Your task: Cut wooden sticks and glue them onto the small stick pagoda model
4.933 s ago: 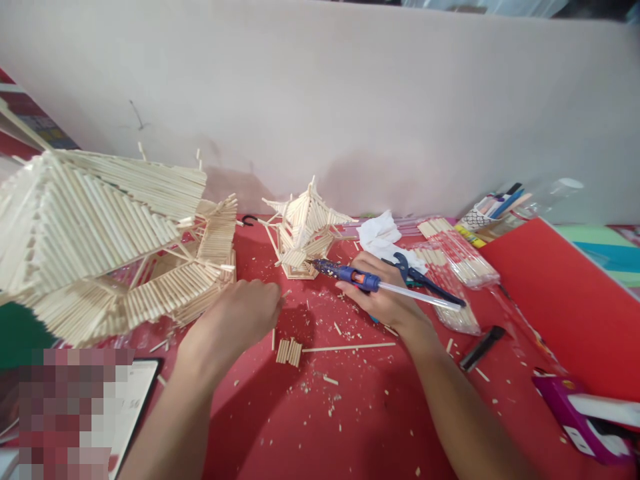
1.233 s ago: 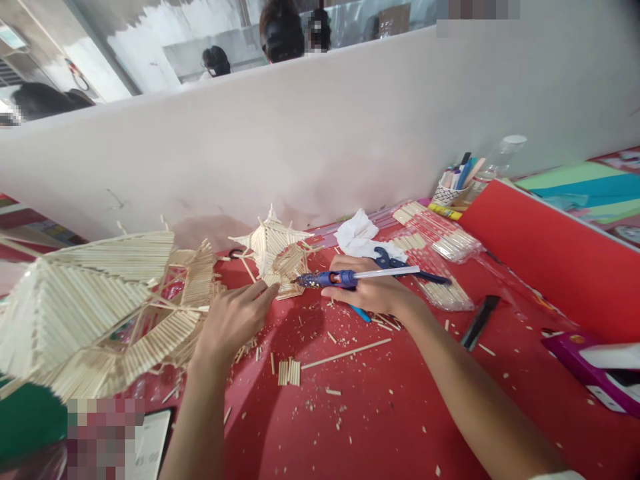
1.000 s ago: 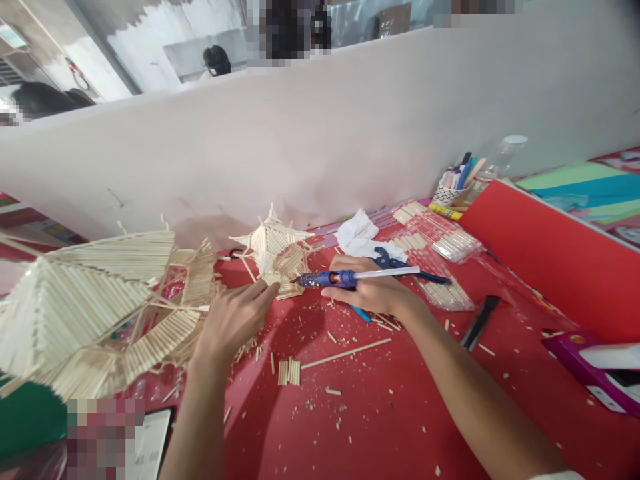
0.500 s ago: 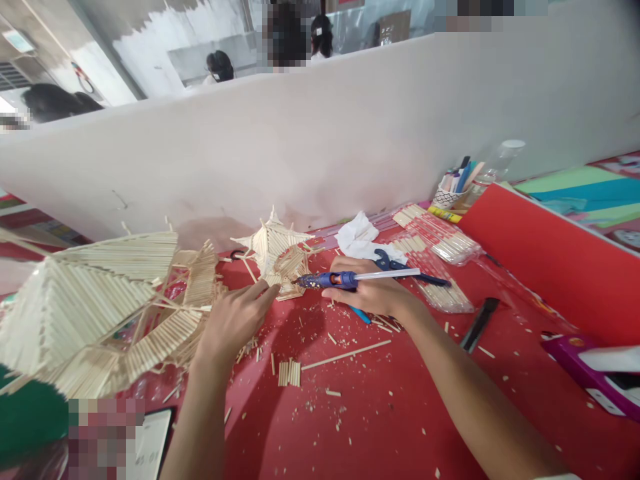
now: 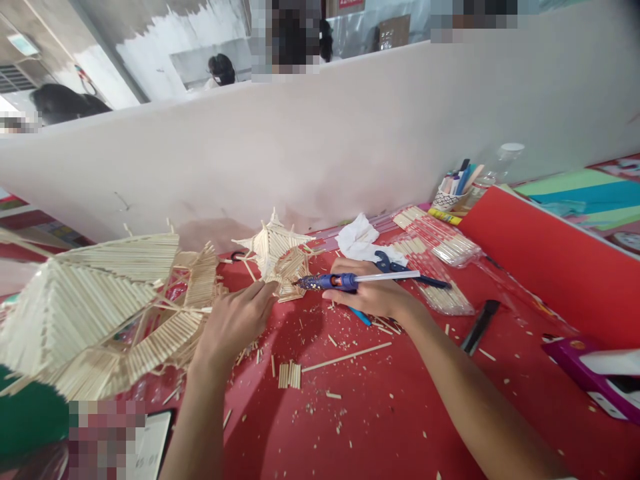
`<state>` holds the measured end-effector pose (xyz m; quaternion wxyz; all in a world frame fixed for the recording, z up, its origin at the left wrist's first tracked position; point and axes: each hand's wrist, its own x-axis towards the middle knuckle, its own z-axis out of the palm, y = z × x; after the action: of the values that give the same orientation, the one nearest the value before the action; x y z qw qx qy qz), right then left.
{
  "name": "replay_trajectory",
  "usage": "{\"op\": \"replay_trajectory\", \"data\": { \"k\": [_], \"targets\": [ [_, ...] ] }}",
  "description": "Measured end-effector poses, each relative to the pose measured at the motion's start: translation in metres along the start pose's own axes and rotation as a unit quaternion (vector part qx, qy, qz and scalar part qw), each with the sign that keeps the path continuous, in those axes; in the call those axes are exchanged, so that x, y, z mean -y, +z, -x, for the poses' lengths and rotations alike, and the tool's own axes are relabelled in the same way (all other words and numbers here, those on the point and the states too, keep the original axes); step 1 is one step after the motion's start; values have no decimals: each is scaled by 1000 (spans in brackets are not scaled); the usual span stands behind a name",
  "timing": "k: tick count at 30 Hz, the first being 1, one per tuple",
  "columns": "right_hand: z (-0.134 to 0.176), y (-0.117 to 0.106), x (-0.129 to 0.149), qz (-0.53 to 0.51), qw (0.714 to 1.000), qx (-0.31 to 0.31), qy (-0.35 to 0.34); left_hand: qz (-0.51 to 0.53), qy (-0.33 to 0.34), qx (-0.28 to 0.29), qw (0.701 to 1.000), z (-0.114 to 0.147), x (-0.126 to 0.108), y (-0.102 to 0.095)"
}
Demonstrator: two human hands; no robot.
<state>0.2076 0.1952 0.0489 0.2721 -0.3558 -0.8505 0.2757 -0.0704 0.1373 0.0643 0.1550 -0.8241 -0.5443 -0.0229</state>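
My right hand (image 5: 367,293) is wrapped round a blue hot glue gun (image 5: 333,283), with a clear glue stick (image 5: 387,275) protruding from its back. The gun's nozzle points left, at the base of a small pavilion model made of thin wooden sticks (image 5: 273,243). My left hand (image 5: 243,312) is at the front left of this model, its fingers bent and close together on the base's edge. The fingertips are partly hidden. Left of that hand stands a larger stick model with a broad sloping roof (image 5: 95,287).
Short cut sticks (image 5: 289,375) and one long stick (image 5: 347,357) lie on the red table among scraps. Blue-handled cutters (image 5: 390,263), a tissue (image 5: 357,237), bagged sticks (image 5: 440,233), a dark-handled tool (image 5: 480,327) and a pen cup (image 5: 449,199) are at right. A white partition (image 5: 280,147) rises behind.
The view has shifted very slightly. Both hands and the glue gun stay in nearly the same place at the small model.
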Motion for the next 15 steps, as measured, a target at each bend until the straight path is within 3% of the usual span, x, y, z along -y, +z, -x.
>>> {"op": "replay_trajectory", "data": {
  "k": [8, 15],
  "targets": [
    [0, -1, 1, 10, 1000, 8, 6, -20, -30, -1, 999, -4, -5, 1],
    [0, 1, 0, 3, 1000, 7, -1, -31, -4, -10, 999, -2, -2, 2]
  ]
}}
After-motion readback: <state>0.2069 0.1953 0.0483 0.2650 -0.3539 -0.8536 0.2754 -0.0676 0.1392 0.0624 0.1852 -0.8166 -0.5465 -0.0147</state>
